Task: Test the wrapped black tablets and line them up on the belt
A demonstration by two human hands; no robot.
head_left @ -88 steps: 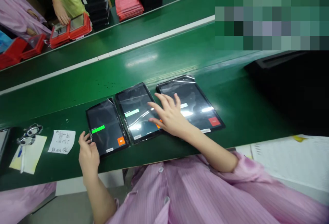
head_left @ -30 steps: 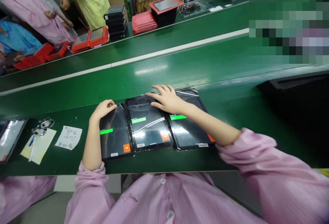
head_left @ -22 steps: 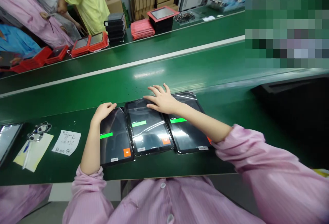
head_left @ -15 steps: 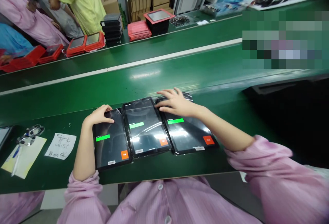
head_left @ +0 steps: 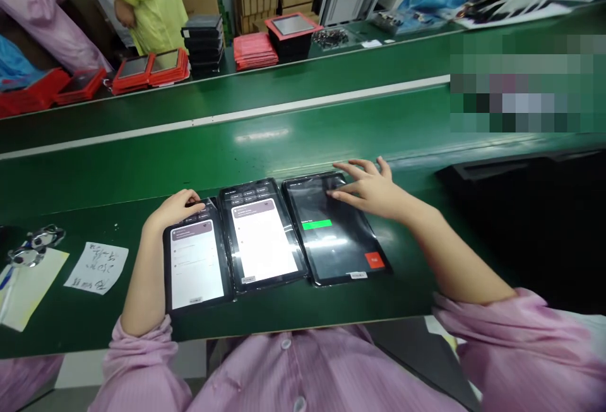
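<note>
Three tablets lie side by side on the green bench. The left tablet [head_left: 196,267] and the middle tablet [head_left: 262,241] show a white panel under dark tiles. On the right tablet [head_left: 331,241] the screen is dark with a green bar and a red square. My left hand [head_left: 177,210] rests at the top left corner of the left tablet, fingers bent over its edge; whether they grip it is unclear. Above the upper right part of the right tablet is my right hand [head_left: 372,191], its fingers spread and holding nothing.
To the left lie a handwritten note [head_left: 97,267] and a yellowish paper [head_left: 35,286] with a pen and shiny metal parts. A black object [head_left: 530,223] stands at the right. Across the bench are red cases [head_left: 255,51], dark stacked boxes [head_left: 203,43] and other people.
The left and middle screens have switched from dark with green bars to white panels. My right hand has moved right, over the right tablet.
</note>
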